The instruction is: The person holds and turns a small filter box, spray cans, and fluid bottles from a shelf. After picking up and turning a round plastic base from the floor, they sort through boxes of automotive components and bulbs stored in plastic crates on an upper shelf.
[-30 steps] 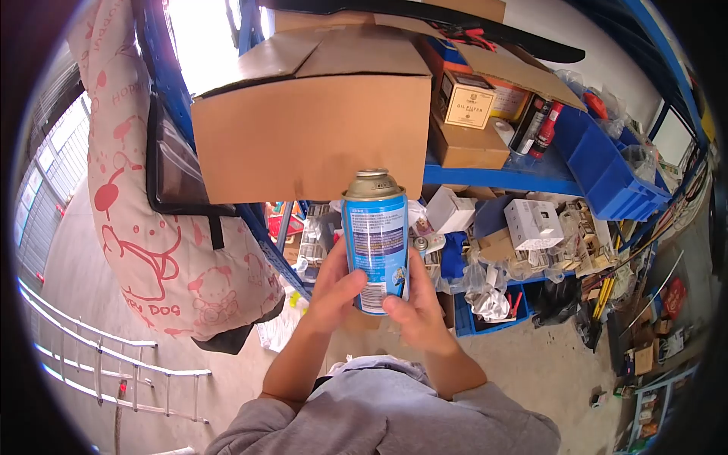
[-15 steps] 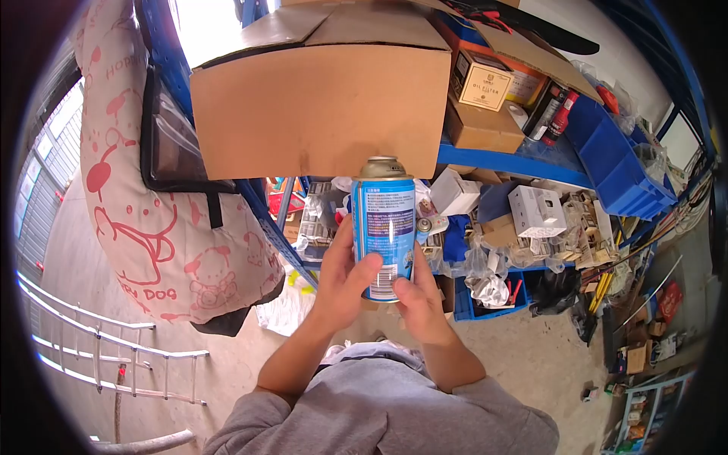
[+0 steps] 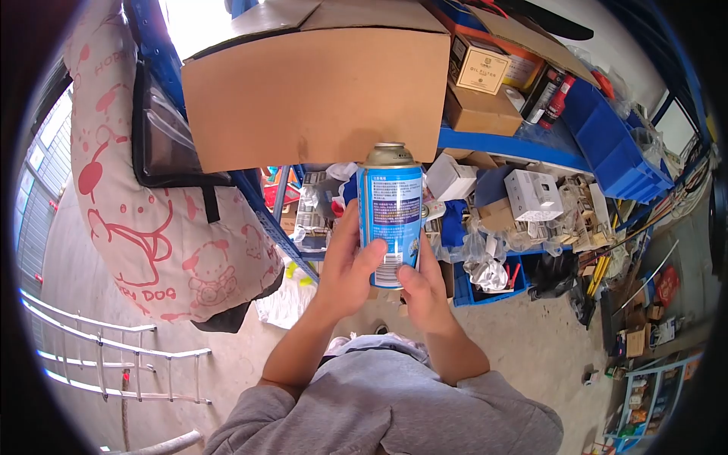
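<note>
While facing the front edge of the blue shelf (image 3: 485, 142), clamped the aerosol can (image 3: 390, 218) before it with fingers of left hand (image 3: 343, 279) and right hand (image 3: 429, 297), apparently checking its label (image 3: 388, 199); likely needed steadiness next.

Blue can (image 3: 391, 205) held between left hand (image 3: 345, 269) and right hand (image 3: 427, 294), barcode (image 3: 389, 270) facing the wearer, large cardboard box (image 3: 315, 98) beyond, oil filter box (image 3: 482, 70) on brown carton (image 3: 481, 111) to its right.

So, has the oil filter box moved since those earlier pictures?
No, the oil filter box hasn't shifted either way: it still sits on the small cardboard box on the blue shelf.
</note>
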`<state>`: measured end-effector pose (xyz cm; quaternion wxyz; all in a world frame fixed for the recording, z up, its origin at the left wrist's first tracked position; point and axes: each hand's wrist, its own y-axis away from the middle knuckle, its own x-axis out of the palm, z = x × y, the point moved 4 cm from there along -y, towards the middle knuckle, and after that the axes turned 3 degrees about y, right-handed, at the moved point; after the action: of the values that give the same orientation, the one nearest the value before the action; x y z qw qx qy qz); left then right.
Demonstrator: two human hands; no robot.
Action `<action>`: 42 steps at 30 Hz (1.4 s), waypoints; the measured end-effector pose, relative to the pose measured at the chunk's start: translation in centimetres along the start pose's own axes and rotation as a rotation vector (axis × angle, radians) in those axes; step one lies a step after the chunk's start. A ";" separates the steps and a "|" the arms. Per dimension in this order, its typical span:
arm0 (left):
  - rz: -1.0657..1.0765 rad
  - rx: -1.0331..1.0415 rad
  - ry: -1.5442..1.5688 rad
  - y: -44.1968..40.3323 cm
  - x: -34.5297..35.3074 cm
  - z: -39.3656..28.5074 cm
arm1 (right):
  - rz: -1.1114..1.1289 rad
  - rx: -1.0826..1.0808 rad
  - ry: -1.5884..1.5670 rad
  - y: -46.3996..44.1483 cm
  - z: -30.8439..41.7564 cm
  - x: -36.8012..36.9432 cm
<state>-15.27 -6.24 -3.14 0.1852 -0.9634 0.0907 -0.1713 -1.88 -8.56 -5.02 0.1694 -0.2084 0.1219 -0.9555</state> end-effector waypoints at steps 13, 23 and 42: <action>0.032 0.011 0.043 1.4 -2.2 -0.6 | -0.051 0.009 0.063 0.9 -1.8 2.2; -0.097 0.078 -0.119 2.4 -2.2 -0.8 | 0.084 0.023 0.053 1.1 -2.4 1.1; -0.056 0.016 0.054 0.6 3.8 1.1 | 0.089 0.028 -0.009 1.4 0.4 -4.1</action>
<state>-11.39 -7.34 -3.23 0.1854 -0.9591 0.0674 -0.2030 2.16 -8.37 -6.53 0.2151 -0.2045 0.1167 -0.9478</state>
